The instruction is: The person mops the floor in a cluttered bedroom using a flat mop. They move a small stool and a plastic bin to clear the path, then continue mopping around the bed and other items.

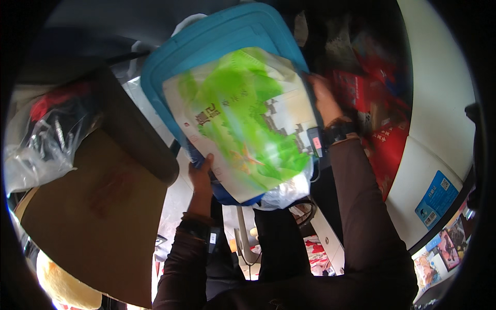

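A white paper or plastic bag, printed in green with leaves and writing, is held before me at a tilt. Behind it is a teal plastic lid or tray with rounded corners. Dark blue material and crumpled clear plastic show along the bag's near edge. My left hand grips the bag's lower left side, thumb on top. At the upper right side, my right hand is closed on the bag's edge, its fingertips hidden. Both wrists wear dark bands, and a small dark device sits by the right one.
At left stands a brown cardboard sheet beside clear plastic wrapping. A dark rounded padded edge borders it. To the right, red packages lie inside a dark space by a white panel bearing a blue label.
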`<state>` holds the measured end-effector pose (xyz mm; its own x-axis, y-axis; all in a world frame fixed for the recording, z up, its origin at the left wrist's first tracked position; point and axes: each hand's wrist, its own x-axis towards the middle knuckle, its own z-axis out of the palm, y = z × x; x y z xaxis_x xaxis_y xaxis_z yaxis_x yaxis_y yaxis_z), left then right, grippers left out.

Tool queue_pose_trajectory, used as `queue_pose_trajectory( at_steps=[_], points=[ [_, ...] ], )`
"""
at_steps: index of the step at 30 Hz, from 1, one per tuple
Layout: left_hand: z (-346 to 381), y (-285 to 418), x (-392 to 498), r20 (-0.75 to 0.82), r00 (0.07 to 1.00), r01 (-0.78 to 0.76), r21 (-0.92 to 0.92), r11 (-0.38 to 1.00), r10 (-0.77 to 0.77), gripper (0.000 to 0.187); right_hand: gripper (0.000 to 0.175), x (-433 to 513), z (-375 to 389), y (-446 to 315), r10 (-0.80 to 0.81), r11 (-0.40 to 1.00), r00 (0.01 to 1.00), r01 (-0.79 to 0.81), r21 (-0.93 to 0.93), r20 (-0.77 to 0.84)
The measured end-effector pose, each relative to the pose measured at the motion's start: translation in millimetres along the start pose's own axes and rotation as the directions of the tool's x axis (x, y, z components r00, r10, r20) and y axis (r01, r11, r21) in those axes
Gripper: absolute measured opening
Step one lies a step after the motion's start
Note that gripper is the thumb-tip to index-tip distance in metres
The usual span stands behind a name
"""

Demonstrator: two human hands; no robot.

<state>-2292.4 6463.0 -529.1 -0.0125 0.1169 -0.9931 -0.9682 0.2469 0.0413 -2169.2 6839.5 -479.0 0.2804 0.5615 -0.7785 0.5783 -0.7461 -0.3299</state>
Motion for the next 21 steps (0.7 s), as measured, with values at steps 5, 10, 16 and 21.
queue_pose_trajectory(
  at_steps=[5,10,16,21],
  points=[
    [-14,-7,8,-0.02,0.991,-0.129,0.121,0.984,0.133,0.059,0.047,9,-41,48,-0.091,0.993,0.996,0.089,0.08,0.011],
    [-44,-36,-51,0.049,0.991,0.122,0.059,0.991,-0.125,0.084,0.055,-85,-98,134,0.097,0.995,0.941,-0.08,0.066,-0.325],
    [-23,-79,-63,0.313,0.761,0.648,-0.358,0.672,-0.568,0.046,0.05,-130,-66,215,0.202,0.604,0.944,-0.328,0.726,0.26],
    [-11,-43,-31,0.239,0.896,0.44,-0.369,0.819,-0.374,0.037,0.051,-123,-22,159,0.321,0.54,0.908,-0.41,0.735,0.27]
  ],
)
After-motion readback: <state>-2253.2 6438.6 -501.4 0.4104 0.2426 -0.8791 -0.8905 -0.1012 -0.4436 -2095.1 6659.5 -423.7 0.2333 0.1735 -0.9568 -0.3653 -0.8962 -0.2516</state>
